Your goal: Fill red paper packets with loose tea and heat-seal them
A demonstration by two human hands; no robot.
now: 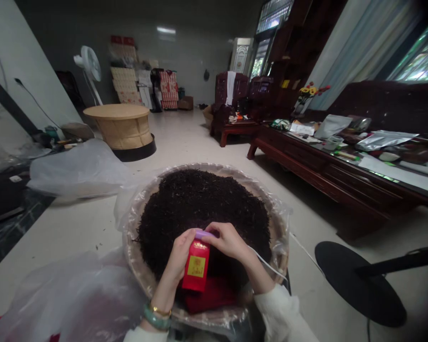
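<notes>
A small red packet with a yellow label hangs upright over a round basket lined with clear plastic. My left hand is closed on the packet's upper left edge, close to the top. Across the packet's top lies a slim purple bar, its exact kind unclear. My right hand pinches the bar's right part, thumb and fingers together. Dark, dry, twisted leaves like tea are heaped in the basket. Below the held packet, a red flat stack, blurred, rests at the near rim.
A white cord passes by my right forearm. To the right are a black round stand base and a cluttered dark wooden table. Clear plastic bags lie at left, before a round wicker drum. A white fan stands behind.
</notes>
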